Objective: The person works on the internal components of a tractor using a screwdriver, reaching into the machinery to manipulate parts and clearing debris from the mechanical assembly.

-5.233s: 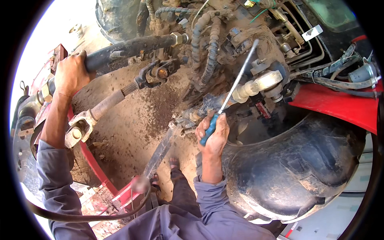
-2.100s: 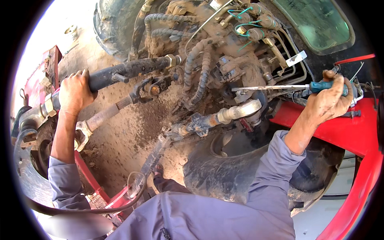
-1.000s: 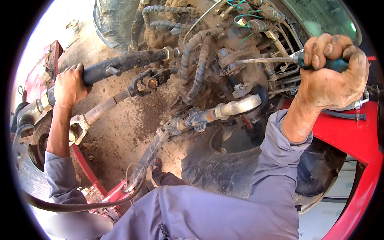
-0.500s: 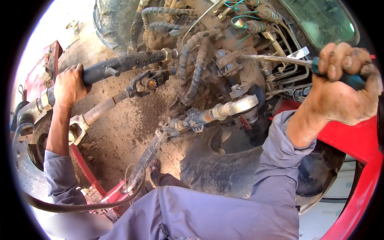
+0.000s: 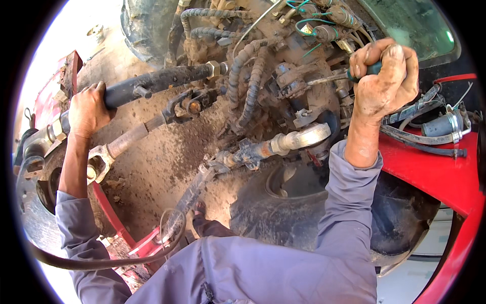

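My left hand [image 5: 87, 110] is wrapped round a thick black metal rod [image 5: 157, 81] with a large nut at its far end. On the right, my right hand [image 5: 387, 83] is closed round the teal handle of a screwdriver [image 5: 328, 79]. Its shaft points left, and its end meets a mud-caked fitting [image 5: 291, 81] on the machine; whether the tip sits inside is hidden by dirt. Below that fitting lies a rusty link arm [image 5: 258, 150] with a pale rounded end. A drive shaft with a universal joint [image 5: 190, 105] runs under the black rod.
Spiral-wrapped hoses [image 5: 248, 76] hang in the middle. A large tyre [image 5: 283, 207] stands below, beside a red fender [image 5: 425, 162] carrying a small grey cylinder [image 5: 438, 126] and hoses. Teal wires [image 5: 309, 23] cross the top. A curved cable [image 5: 111, 263] passes at lower left.
My right hand has moved left and slightly up, nearer the muddy fitting, and less screwdriver shaft shows. The grey cylinder and hoses on the fender are now uncovered. My left hand stays put.
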Motion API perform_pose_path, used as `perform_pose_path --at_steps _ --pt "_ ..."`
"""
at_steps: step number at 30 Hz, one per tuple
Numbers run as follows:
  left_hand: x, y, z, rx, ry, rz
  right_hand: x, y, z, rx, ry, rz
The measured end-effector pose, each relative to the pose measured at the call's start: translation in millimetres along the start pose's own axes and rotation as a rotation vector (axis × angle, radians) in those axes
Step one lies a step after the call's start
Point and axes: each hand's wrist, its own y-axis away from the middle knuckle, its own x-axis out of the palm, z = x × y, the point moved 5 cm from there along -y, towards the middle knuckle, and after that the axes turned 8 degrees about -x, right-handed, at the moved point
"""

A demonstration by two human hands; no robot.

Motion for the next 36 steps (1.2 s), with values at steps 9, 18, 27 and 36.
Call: perform_pose_path --at_steps 9,18,27,36 --pt "4 -1 -1 0.021 0.012 -0.033 -13 -12 0 0.03 0.0 0.015" --pt "3 -2 -4 0.018 0.055 -0.024 -16 -53 36 -0.05 -0.21 0.167" --pt "-1 1 -2 0.018 0.053 -0.046 14 -61 42 0.069 -0.477 0.112" --pt "5 0 1 0.035 0.057 -0.061 41 -64 43 0.026 -0.203 0.25"
